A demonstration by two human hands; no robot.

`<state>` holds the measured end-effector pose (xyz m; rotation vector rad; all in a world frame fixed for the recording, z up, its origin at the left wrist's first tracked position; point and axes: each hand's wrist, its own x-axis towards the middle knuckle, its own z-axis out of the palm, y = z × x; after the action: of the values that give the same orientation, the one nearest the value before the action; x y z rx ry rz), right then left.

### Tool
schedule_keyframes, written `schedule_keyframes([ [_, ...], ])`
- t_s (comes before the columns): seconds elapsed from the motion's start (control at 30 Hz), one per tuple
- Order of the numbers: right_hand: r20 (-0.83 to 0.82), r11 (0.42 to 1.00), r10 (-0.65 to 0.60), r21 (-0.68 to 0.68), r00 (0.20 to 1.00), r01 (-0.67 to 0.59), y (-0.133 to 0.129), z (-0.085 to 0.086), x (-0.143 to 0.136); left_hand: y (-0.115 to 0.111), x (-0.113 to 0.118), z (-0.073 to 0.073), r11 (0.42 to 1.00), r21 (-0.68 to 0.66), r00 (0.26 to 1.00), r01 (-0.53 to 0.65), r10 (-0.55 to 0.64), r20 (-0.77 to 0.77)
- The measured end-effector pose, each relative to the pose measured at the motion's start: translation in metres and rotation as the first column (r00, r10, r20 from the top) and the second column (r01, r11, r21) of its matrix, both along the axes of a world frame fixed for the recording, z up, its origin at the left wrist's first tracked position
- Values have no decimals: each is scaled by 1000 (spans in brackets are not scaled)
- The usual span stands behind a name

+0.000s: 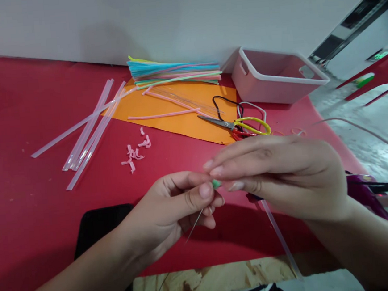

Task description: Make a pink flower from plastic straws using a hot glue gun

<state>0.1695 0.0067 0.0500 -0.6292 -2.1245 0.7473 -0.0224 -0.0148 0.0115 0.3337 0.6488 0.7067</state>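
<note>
Near the middle of the head view, my left hand (181, 202) pinches a small green piece (216, 183) between thumb and index finger. A thin wire (195, 224) sticks out below those fingers, slanting down to the left. From the right, my right hand (277, 175) reaches in with its fingers together, and its fingertips meet at the green piece. Several curled pink scraps (132, 155) lie on the red table beyond my left hand. Scissors with yellow handles (253, 125) rest just past my right hand.
Clear glue-like sticks (95, 131) lie at the left. Colourful pipe cleaners (174, 70) are stacked on an orange sheet (182, 125) by the wall. A pink bin (273, 83) stands back right. A black phone-like object (99, 222) is beside my left forearm, on the red table (26, 190).
</note>
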Motion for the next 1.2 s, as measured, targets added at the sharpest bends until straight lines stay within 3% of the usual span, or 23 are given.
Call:
schedule_keyframes([
  [0.27,62,998,3,55,998,-6,1,3,1,-1,-1,-1,999,-5,998,51,-51,-21],
  [0.57,196,987,129,73,972,-146,11,11,13,-2,-2,-5,995,-18,993,97,-98,-62],
  [0.77,243,985,91,121,966,-123,11,10,18,0,-1,-3,993,-19,992,117,-118,-52],
  [1.03,254,987,114,83,961,-139,9,12,20,-2,-2,-4,987,-17,986,160,-161,-48],
  [1.2,277,995,72,48,958,-88,5,16,20,-3,-2,-5,987,-18,986,162,-163,-39],
])
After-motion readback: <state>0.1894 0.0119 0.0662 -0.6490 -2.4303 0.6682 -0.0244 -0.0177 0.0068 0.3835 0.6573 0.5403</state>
